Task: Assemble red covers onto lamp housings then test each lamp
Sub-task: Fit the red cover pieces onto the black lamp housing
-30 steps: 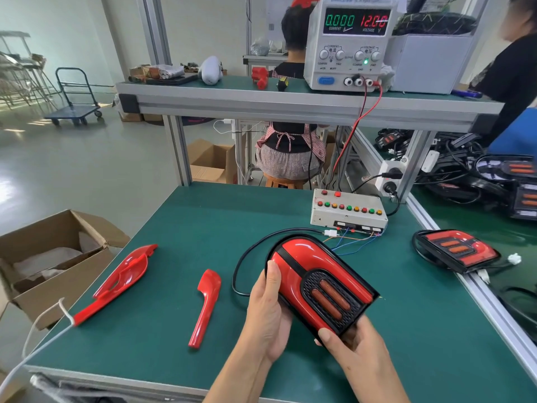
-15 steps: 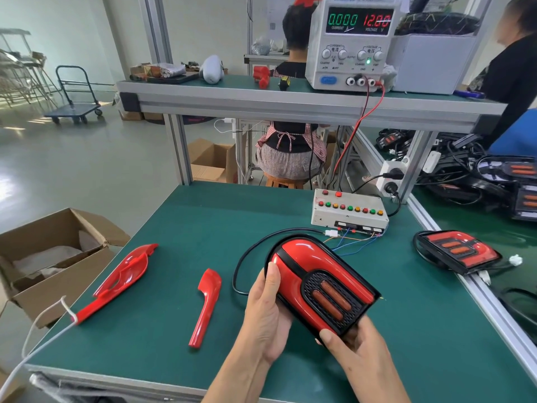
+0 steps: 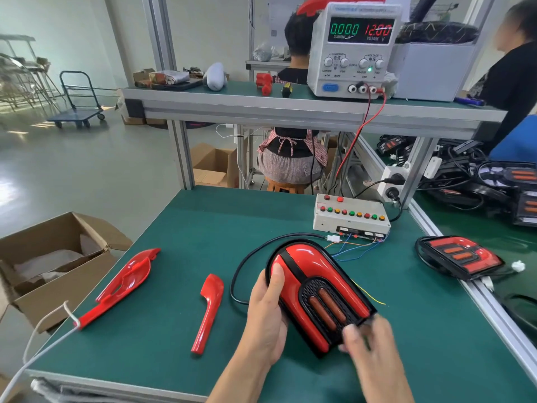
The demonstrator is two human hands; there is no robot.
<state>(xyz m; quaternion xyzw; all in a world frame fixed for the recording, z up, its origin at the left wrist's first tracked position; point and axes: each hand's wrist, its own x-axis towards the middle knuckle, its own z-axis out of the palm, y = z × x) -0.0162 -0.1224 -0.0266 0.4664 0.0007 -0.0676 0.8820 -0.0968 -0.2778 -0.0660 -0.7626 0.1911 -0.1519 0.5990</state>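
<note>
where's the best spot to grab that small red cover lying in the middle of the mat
Take the small red cover by its narrow straight stem, the near half, coming from above with fingers across its width. That part is slim enough to pinch; the far end flares wide. It lies flat with open mat on both sides.

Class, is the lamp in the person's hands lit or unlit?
Unlit: the lamp shows no glow and the power supply reads zero current.

Head-height, forward-down over green bench (image 3: 180, 257)

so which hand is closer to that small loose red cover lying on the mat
Left. The left hand grips the lamp just right of the small red cover; the right hand is beyond the lamp.
</note>
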